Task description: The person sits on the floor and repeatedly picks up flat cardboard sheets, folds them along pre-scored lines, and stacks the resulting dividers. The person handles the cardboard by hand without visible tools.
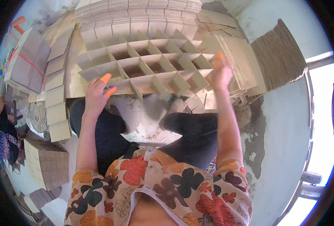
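Note:
A grid-shaped cardboard divider (144, 81) of interlocked strips stands in front of me, its cells open upward. My left hand (95, 94) is at the near left corner, closed on the end of the nearest long strip, with orange covers on its thumb and a finger. At the right ends of the strips, my right hand (222, 74) is closed on the divider's edge. It is slightly blurred, and its orange-covered fingertip points away from me. Part of its grip is hidden.
Stacked cardboard strips (137, 19) rise behind the divider. More flat stacks (233, 64) and a leaning bundle (282, 56) stand at right. Overlapping cardboard pieces (57, 81) and a box with red string (27, 62) are at left. Another person (3, 132) is at far left.

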The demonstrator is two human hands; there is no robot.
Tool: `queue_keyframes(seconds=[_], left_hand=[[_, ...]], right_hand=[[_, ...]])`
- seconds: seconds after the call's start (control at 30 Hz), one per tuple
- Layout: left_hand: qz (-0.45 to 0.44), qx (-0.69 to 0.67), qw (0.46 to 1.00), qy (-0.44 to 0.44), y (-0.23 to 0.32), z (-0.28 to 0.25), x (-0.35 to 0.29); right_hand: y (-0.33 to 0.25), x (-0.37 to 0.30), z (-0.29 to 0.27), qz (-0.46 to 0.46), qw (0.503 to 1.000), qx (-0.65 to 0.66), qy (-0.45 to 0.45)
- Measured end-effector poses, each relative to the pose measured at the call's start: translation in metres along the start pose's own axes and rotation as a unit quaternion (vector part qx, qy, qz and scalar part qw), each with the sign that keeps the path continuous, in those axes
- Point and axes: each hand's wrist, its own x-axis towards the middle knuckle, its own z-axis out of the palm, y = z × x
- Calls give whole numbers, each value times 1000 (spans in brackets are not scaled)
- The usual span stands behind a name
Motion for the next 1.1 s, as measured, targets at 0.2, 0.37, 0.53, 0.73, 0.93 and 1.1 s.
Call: queue_keyframes(seconds=[0.2, 0.37, 0.53, 0.73, 0.93, 1.1], left_hand=[[-29, 57, 998, 0, -6, -8, -6], [-9, 79, 997, -1, -12, -7, -6], [-4, 90, 996, -1, -12, -9, -5], [-16, 112, 994, 10, -18, -22, -11], [-136, -46, 990, -13, -23, -21, -17], [-131, -150, 980, -18, -45, -12, -26]], right_hand=[[106, -29, -21, 149, 939, -284, -128], [148, -22, -13, 121, 955, -215, -165], [153, -22, -26, 174, 966, -165, -93], [38, 8, -66, 150, 981, -52, 113], [-119, 9, -81, -43, 984, 161, 57], [-203, -10, -52, -85, 957, 272, -52]])
